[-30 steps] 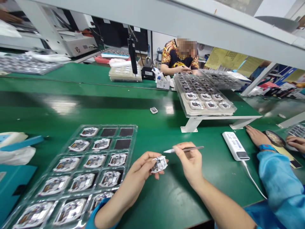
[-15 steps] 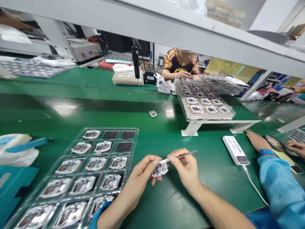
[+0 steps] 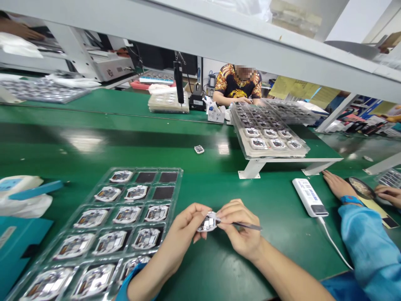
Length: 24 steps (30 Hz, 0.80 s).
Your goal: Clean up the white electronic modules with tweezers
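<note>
White device (image 3: 310,198), stacked trays (image 3: 275,153) beyond held part (image 3: 207,224)

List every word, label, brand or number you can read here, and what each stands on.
No text is legible.
White device: printed label, too small.
White box: handwritten marks, too blurred.
Black device: pale label, too small.
Teal object: pale label, blurred.
Yellow sheets: any text too faint.

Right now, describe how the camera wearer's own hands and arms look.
The left hand and right hand are both ungloved, with slender fingers and no visible rings, watch or wristband. A bright blue sleeve edges the left arm near the picture's bottom. The right forearm is bare as far as it clearly shows.
</note>
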Tool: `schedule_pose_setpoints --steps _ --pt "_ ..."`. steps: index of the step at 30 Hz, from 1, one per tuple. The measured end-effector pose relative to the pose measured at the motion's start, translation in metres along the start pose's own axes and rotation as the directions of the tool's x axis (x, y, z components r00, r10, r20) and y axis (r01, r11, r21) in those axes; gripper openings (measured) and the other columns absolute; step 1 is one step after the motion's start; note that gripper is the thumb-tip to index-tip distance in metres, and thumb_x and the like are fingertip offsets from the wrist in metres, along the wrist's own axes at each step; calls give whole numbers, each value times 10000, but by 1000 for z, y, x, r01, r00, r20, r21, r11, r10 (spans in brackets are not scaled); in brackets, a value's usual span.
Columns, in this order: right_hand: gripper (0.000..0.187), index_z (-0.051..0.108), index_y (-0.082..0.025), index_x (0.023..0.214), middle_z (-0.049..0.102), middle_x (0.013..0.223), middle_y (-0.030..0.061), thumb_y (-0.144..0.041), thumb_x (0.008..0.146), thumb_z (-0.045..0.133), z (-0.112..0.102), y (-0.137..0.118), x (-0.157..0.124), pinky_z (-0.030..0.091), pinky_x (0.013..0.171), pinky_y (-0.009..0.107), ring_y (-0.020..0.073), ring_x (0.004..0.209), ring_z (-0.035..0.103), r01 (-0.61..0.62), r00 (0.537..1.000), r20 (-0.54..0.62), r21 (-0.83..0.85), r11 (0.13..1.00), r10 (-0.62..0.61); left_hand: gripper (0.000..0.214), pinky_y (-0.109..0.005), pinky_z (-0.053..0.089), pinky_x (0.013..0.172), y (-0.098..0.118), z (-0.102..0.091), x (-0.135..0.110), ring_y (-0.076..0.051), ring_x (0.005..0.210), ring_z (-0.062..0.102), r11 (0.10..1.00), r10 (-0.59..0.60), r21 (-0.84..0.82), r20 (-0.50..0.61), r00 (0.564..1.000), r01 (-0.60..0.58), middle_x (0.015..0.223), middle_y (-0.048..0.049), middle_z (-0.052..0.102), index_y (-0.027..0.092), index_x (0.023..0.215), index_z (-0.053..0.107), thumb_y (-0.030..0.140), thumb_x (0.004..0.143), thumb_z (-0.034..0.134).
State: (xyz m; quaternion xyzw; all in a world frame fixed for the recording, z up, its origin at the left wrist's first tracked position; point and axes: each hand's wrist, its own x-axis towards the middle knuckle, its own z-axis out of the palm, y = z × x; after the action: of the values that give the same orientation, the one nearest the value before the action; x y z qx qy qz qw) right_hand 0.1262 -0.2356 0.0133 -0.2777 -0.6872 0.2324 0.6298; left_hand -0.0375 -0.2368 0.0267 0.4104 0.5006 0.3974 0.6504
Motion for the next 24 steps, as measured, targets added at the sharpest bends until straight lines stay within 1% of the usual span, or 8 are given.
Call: schedule_pose_setpoints --steps 6,12,16,19,24 --pt "183 717 -274 952 794 826 47 -124 847 707 -1 3 -1 543 717 436 245 738 751 -15 1000 -8 35 999 16 340 -214 313 468 2 1 -3 -108 487 470 1000 -8 -13 16 1000 8 524 46 574 171 812 636 507 778 675" --pt "68 693 -247 878 773 779 44 -180 870 699 -2 5 0 553 679 404 224 700 727 -126 991 -31 27 992 127 336 -221 341 481 0 1 -2 -118 508 474 999 26 38 19 999 -27 536 39 584 170 831 638 505 808 628" --pt "35 676 -223 872 763 777 51 -196 894 676 -2 5 1 552 664 376 201 680 711 -117 993 -24 -25 993 116 340 -222 341 480 -5 0 0 -119 508 473 997 22 74 18 1000 -23 530 42 578 169 842 635 507 814 599" --pt "40 669 -219 870 760 775 52 -207 907 662 -3 3 2 559 665 370 199 688 713 -117 993 4 -62 991 118 345 -220 333 471 -8 -1 2 -118 500 470 996 15 90 28 999 -17 526 44 574 173 836 637 514 805 599" --pt "74 670 -214 882 761 771 51 -142 897 664 -4 1 3 568 665 361 194 695 720 -63 995 66 -109 992 71 361 -214 324 460 -12 -2 5 -113 492 471 994 11 113 33 999 -14 545 44 575 176 831 644 534 788 618"
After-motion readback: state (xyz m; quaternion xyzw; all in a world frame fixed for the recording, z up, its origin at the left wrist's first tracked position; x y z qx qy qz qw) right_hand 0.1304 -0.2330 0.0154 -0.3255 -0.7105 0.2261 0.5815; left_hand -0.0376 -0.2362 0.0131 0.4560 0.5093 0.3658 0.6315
